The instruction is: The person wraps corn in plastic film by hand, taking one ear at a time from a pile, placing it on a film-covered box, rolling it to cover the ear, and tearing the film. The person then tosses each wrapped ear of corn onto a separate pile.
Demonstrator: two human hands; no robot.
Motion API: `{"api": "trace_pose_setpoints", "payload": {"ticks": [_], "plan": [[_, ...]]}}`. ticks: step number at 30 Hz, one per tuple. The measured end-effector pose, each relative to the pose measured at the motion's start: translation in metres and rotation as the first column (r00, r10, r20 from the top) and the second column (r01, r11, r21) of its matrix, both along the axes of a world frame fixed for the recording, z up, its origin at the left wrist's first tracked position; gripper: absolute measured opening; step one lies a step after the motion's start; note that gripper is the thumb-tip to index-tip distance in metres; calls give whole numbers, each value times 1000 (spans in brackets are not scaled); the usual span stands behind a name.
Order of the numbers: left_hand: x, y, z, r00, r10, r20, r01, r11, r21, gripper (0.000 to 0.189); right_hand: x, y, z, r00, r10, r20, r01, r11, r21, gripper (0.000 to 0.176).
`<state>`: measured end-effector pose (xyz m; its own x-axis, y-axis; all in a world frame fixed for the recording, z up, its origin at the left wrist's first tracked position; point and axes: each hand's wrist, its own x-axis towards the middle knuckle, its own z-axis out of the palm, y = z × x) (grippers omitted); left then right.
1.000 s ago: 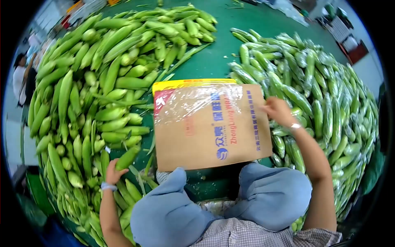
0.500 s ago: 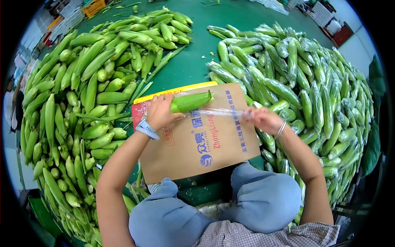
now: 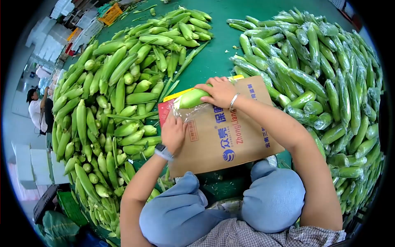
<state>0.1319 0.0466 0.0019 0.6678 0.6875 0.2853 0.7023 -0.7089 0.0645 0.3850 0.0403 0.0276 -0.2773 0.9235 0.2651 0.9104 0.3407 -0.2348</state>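
An ear of corn [image 3: 190,99] in its green husk lies across the upper part of a flattened cardboard sheet [image 3: 242,144] with blue and red print. My right hand [image 3: 220,93] is closed over the ear's right end, thumb below and fingers on top. Clear plastic film [image 3: 190,113] spreads under the ear and around its left end. My left hand [image 3: 173,132] pinches the film's near edge, just below that left end. Fingertip details there are partly lost against the film.
A large pile of unwrapped corn [image 3: 119,99] rises on the left, and film-wrapped corn [image 3: 312,74] is heaped on the right. Green tabletop [image 3: 218,41] shows between them. A yellow-edged red packet [image 3: 164,112] sticks out beneath the cardboard. Another person [image 3: 39,109] is at far left.
My right hand has moved left from the stretched film onto the ear. My left hand has left the ear and come down to the film's edge. The view has turned left.
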Motion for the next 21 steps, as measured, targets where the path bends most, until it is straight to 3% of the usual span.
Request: {"api": "trace_pose_setpoints", "payload": {"ticks": [1, 2, 3, 4, 5, 6, 7, 8, 9, 10, 12, 14, 15, 16, 17, 18, 19, 20, 21], "plan": [[-6, 7, -4, 996, -72, -55, 68, 995, -67, 24, 4, -3, 3, 998, -58, -20, 56, 994, -95, 44], [-13, 4, 3, 967, -96, -237, 66, 989, -134, 16, 7, -5, 6, 994, -108, -34, 100, 977, -186, 43], [-25, -5, 4, 948, -98, -303, 47, 984, -174, 15, 9, -16, 20, 979, -177, -97, 138, 938, -318, 42], [-42, -16, 6, 927, -69, -369, -3, 981, -191, 14, 18, -27, 7, 981, -168, -102, 128, 941, -312, 42], [-55, -29, 23, 905, -120, -408, -32, 937, -348, 14, 17, -50, 13, 994, -97, 45, 104, 976, -190, 47], [-75, -37, 40, 907, -308, -286, 153, 876, -457, 13, 11, -71, 15, 996, -58, 71, 72, 974, -217, 53], [-73, -56, 72, 972, -222, -78, 110, 720, -685, 11, 7, -93, 7, 996, -5, 87, 15, 992, -124, 57], [-75, -71, 87, 955, -289, 66, 231, 587, -776, 17, -2, -115, 25, 995, 40, 96, -20, 980, -196, 57], [-72, -81, 92, 941, -226, 253, 328, 421, -846, 21, -16, -140, 37, 987, 82, 137, -44, 965, -260, 55], [-64, -88, 92, 889, -142, 435, 457, 233, -858, 25, -24, -162, 38, 988, 131, 78, -96, 932, -350, 52], [-33, -97, 85, 785, -134, 605, 618, 106, -779, 30, -31, -178, 42, 985, 172, 30, -138, 873, -468, 50], [2, -93, 84, 796, -463, 391, 529, 215, -821, 28, -39, -164, 48, 968, 251, 13, -231, 909, -348, 43], [20, -97, 85, 788, -475, 392, 536, 215, -816, 28, -40, -144, 47, 962, 229, 150, -207, 966, -153, 38], [37, -108, 85, 877, -478, 45, 402, 679, -614, 33, -42, -118, 43, 944, 180, 278, -200, 979, 45, 34], [52, -118, 82, 924, -288, -251, 245, 951, -191, 41, -39, -89, 34, 951, 150, 271, -169, 985, 48, 29], [65, -121, 73, 939, -268, -216, 245, 961, -128, 50, -33, -55, 21, 957, 120, 265, -140, 989, 56, 25], [75, -120, 66, 952, -248, -181, 240, 969, -62, 60, -25, -24, 10, 925, 56, 375, -157, 958, 242, 24], [82, -117, 70, 939, -251, -237, 199, 955, -221, 74, -19, 0, 9, 930, 17, 366, -94, 977, 193, 24], [97, -100, 16, 991, -90, -104, 101, 989, 107, 88, -10, 20, 7, 919, -34, 392, -21, 991, 135, 23]]}}
